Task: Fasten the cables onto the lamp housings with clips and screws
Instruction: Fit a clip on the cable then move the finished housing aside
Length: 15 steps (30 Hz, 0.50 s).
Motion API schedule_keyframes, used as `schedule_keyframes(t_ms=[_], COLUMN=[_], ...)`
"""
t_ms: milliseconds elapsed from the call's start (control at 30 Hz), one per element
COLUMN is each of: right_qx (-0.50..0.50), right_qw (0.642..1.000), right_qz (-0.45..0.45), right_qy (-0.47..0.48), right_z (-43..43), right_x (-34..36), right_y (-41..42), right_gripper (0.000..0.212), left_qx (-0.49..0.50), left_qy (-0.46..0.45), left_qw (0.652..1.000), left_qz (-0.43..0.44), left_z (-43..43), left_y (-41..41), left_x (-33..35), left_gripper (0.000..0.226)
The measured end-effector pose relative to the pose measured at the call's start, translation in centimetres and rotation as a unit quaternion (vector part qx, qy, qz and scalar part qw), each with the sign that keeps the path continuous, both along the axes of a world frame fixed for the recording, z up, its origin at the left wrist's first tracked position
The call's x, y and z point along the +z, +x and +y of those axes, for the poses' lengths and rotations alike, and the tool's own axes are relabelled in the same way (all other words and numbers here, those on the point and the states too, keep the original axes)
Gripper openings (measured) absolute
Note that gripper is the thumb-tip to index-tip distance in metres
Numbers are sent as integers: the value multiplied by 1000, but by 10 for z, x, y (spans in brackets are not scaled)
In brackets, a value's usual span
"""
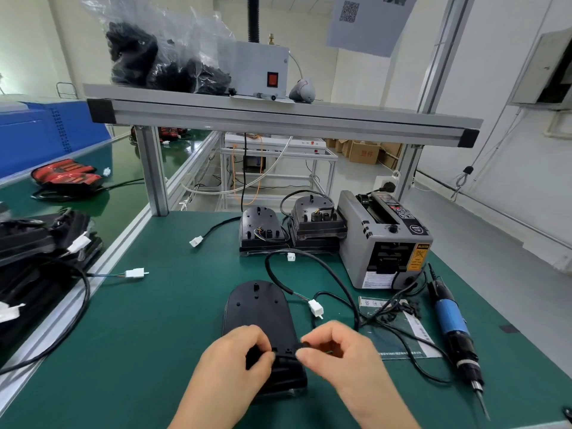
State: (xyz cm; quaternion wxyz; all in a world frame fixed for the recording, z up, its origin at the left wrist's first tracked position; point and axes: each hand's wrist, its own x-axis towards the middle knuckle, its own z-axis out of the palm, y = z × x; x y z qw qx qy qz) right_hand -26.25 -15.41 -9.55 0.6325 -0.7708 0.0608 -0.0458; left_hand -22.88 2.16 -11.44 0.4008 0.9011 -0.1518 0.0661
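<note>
Grip: left hand (238, 351) pinches cable (285, 356) | right hand (335, 351) pinches cable | over lamp housing (257, 308)

Bare green mat (148, 320) lies open to the left of the near lamp housing (257, 308), while its looping black cable (276, 281) and the electric screwdriver (450, 317) crowd the right, and two more housings (263, 227) beside the tape dispenser (380, 243) block the rear under a low shelf (278, 119).
</note>
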Motion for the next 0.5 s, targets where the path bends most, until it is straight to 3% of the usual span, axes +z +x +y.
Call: schedule_keyframes(t_ms=[133,500], right_qx=[-31,-21], right_qw=[994,993], right_qz=[-33,-31], right_qy=[-96,-110], right_z=[13,15], right_x=[-11,-16], right_y=[6,6], right_gripper=[18,17], left_qx=[0,-5], left_qy=[7,-97], left_qw=[1000,993], left_qz=[-6,70], left_z=[-3,-6], left_y=[-1,1], left_x=[3,0], left_gripper=[15,16])
